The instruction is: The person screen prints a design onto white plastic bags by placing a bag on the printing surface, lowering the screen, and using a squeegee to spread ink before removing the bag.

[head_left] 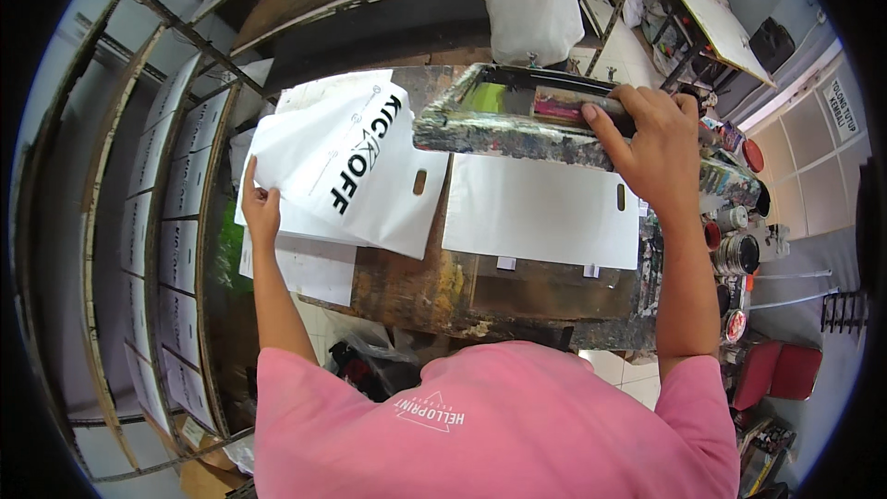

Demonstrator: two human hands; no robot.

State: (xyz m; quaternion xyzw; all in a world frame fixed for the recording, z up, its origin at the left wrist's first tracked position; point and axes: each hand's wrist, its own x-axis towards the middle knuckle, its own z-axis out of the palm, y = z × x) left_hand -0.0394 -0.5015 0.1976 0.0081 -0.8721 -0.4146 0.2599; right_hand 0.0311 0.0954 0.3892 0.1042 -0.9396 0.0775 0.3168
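My left hand point(261, 205) pinches the left edge of a white die-cut-handle bag point(379, 212) with bold black lettering. That bag slants over other white sheets point(309, 268) on the left of the worktable. My right hand point(651, 140) grips the near right part of a paint-stained screen printing frame point(517, 137), thumb on its near rim and fingers over the top. The frame is tilted up, its near side raised. Below and nearer to me, a blank white bag point(540, 212) with a handle slot lies flat on the table, its far edge hidden by the frame.
The stained wooden worktable point(407, 286) spans the middle. Racks point(208, 249) with printed white bags stand on the left. Ink tubs point(736, 254) crowd the table's right side. Past the table, another person in a white shirt point(531, 14) stands near shelving. A red chair point(776, 374) is at lower right.
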